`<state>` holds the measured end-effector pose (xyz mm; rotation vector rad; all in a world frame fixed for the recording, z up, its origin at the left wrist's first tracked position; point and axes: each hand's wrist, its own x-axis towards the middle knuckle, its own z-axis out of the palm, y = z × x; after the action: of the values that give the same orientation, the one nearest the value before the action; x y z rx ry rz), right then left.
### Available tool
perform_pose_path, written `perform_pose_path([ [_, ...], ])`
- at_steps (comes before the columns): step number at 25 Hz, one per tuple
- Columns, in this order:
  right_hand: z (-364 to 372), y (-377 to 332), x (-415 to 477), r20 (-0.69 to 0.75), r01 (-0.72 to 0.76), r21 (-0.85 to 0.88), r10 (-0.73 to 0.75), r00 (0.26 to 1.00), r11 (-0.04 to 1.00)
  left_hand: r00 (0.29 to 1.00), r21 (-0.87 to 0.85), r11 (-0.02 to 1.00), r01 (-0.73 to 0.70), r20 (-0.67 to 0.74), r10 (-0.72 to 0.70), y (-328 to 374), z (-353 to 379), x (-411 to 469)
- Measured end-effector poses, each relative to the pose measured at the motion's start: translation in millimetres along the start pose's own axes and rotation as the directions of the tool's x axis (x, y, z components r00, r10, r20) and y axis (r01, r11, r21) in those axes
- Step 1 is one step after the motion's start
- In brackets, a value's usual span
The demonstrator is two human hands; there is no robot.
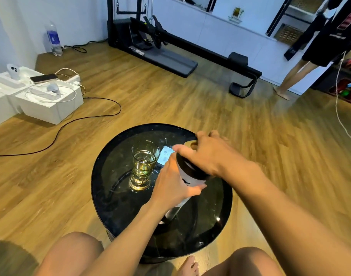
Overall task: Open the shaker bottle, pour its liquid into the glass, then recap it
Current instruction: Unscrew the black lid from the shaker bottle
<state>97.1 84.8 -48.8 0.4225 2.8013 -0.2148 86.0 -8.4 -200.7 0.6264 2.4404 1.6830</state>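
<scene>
Head view | left hand [173,187] grips shaker bottle [182,170] body, mid-table [99,188] | right hand [208,154] curled round its cap [193,169] | glass [143,166] just left holds yellowish liquid | judged: pour done, recapping underway

Table [103,176]: right before me, beyond my knees.
Glass [143,166]: on the table, just left of the shaker bottle [185,176].
My left hand [174,186]: round the bottle's side, between glass and bottle.
My right hand [206,154]: on top, over the lid [192,170].
Boxes [51,104]: on the floor, far left.
Exercise machine [170,56]: on the floor, behind the table.
</scene>
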Motion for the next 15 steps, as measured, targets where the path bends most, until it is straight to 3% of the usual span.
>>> perform_pose_path([
  [4,-10.7,3.9,4.0,0.055,0.290,0.169,-0.302,0.952,0.942,1.000,0.013,1.000,0.001,0.007,-0.001,-2.6,-0.2,0.1],
  [8,8.1,-3.7,15.6,-0.078,0.019,0.045,-0.016,0.997,0.999,1.000,-0.016,1.000,0.027,0.015,-0.027,-5.9,1.6,1.7],
  [12,-7.6,0.5,18.0,0.072,0.227,0.000,-0.227,0.971,0.974,1.000,0.018,1.000,0.003,0.007,-0.003,-2.6,2.2,1.1],
  [15,8.0,-2.5,16.2,-0.098,0.014,0.009,-0.013,0.995,1.000,1.000,0.005,1.000,0.024,0.016,-0.024,-6.6,2.7,4.3],
])
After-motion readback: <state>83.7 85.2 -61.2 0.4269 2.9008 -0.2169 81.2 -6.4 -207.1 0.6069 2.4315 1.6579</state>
